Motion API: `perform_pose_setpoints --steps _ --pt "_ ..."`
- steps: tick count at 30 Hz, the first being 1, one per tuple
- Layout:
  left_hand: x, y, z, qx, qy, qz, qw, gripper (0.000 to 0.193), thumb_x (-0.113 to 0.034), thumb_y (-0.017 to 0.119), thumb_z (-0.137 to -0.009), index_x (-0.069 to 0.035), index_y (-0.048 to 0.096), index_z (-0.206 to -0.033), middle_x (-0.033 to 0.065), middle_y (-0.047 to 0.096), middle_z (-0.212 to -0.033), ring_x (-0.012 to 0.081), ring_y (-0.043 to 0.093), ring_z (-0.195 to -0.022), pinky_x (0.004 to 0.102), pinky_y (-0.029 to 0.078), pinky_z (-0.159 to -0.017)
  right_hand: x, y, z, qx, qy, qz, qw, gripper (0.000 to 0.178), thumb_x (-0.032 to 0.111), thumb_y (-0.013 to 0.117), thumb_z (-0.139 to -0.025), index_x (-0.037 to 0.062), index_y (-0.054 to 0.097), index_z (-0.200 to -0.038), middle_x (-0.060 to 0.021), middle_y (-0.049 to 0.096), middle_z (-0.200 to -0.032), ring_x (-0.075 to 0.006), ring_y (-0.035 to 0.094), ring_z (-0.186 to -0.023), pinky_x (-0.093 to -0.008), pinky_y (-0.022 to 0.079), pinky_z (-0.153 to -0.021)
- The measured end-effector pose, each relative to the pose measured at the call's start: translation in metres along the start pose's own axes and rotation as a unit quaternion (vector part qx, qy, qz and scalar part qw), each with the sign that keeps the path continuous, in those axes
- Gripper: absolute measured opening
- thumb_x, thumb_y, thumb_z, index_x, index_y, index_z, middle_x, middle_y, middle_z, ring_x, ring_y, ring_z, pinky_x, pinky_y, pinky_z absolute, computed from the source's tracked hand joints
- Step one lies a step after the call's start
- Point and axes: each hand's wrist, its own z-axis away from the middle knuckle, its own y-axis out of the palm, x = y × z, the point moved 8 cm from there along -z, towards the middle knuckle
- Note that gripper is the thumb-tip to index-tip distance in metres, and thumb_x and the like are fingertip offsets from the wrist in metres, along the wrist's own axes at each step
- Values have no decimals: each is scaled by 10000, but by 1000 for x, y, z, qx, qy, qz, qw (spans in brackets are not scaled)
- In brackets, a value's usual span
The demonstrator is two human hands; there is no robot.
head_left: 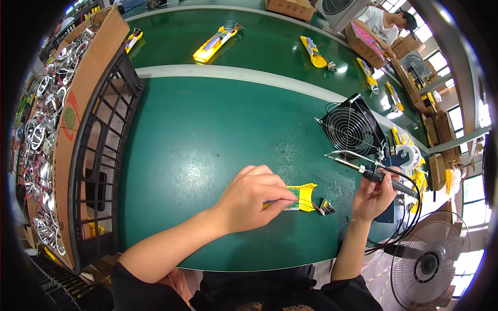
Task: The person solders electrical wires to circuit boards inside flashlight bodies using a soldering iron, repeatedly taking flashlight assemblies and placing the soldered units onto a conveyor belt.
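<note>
On the green bench lies a yellow plastic housing (308, 197) with a green circuit board (293, 193) in it. My left hand (257, 199) covers its left part, thumb and forefinger pinched on a thin wire at the board. Thin wires lead from there to a small dark and shiny part (326, 207) just right of the housing. In my right hand (374, 196) is a soldering iron (373, 174), held by its dark handle. The iron's metal tip, with a thin curved feed tube above it, points left, above the bench and apart from the board.
A black fan with a round guard (350, 127) stands behind the iron, near a white spool (410, 155). At left, a carton (96, 78) of shiny round parts rests on a black crate (111, 119). Yellow housings (215, 44) lie along the far green belt. A co-worker (386, 26) is at far right.
</note>
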Motion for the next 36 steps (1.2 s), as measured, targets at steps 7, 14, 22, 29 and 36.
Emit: perform_pose_setpoints --steps 7,14,22,29,36 --pt "-2 5 1 9 -13 -48 999 115 -64 674 -589 -119 626 -679 -21 556 -740 158 499 -651 274 392 -593 -11 1 4 75 88 2 993 206 117 564 -696 33 387 -761 -12 393 -597 -45 349 -474 -161 289 -427" --pt "-5 3 -1 -19 5 -56 998 121 -53 666 -551 -92 602 -646 32 517 -923 189 505 -745 294 423 -655 -18 16 16 121 129 88 980 213 150 598 -644 13 442 -692 -21 412 -603 -45 335 -442 -176 254 -392" --pt "-5 4 -1 -14 0 -58 998 112 -59 659 -542 -90 586 -621 31 519 -924 189 508 -757 297 422 -667 -19 22 18 145 127 115 974 197 135 594 -655 3 452 -691 -26 415 -628 -46 341 -452 -181 257 -415" --pt "-1 3 -2 -15 -27 -51 998 114 -60 662 -530 -92 578 -600 15 522 -898 175 506 -735 291 421 -655 -19 26 19 150 119 118 974 184 112 588 -656 -4 450 -694 -32 418 -643 -45 343 -459 -183 260 -427" --pt "3 5 -3 -1 -50 -31 998 101 -73 656 -573 -85 557 -591 -12 508 -885 149 503 -731 306 398 -665 -19 25 19 142 126 119 975 189 114 589 -656 -2 448 -705 -22 417 -622 -42 345 -453 -176 255 -411"
